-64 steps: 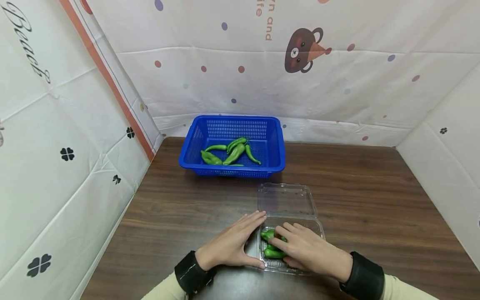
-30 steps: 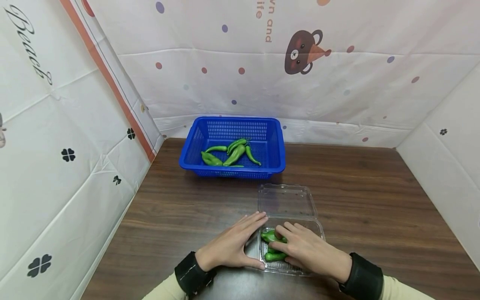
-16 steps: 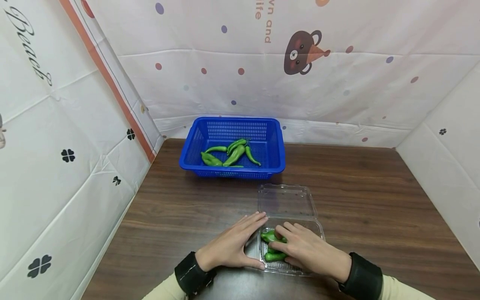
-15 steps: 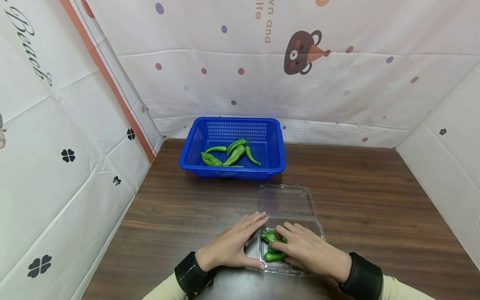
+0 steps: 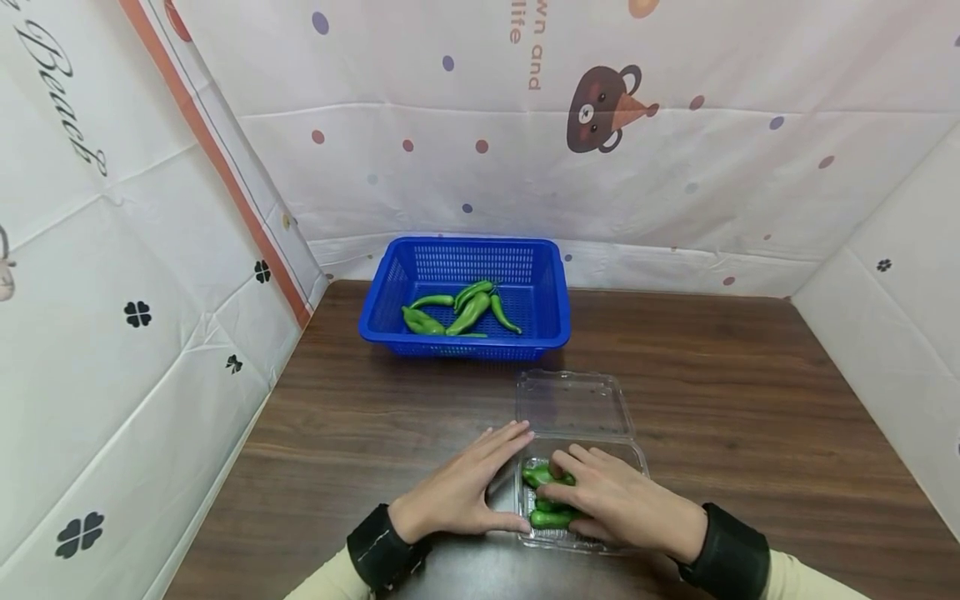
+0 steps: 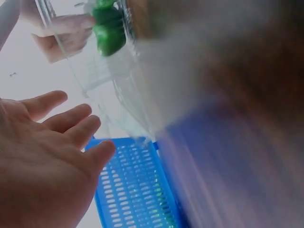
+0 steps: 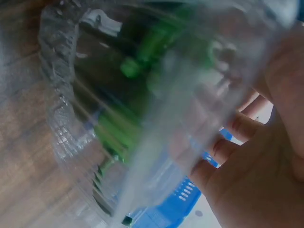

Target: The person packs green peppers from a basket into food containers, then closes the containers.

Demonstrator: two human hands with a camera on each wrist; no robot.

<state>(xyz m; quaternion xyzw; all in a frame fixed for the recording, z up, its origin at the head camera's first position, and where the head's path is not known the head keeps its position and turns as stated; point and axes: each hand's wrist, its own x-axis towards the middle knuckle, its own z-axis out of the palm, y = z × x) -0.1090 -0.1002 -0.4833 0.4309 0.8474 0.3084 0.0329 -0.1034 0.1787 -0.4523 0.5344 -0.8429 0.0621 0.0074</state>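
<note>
An open clear plastic clamshell box [image 5: 633,454] lies on the table, its lid [image 5: 573,404] folded back toward the far side. Green peppers lie inside it, including a nearer one [image 5: 551,519] and a farther one [image 5: 537,477]. My right hand [image 5: 618,500] reaches in over the right wall, with bent fingers on the farther pepper; they partly cover the peppers. In the right wrist view, green peppers [image 7: 118,133] show blurred through the plastic. My left hand [image 5: 457,492] stands at the box's left edge, thumb and fingers spread, holding nothing.
A blue perforated basket [image 5: 465,343] stands behind the box, slightly to the left, with several green peppers [image 5: 471,313] in it. The brown wooden table [image 5: 720,400] is bordered by printed white cloth [image 5: 420,183] at the back and sides.
Both hands keep nearly the same places. The nearer pepper in the box has shifted slightly toward the front. The head view has tilted up a little.
</note>
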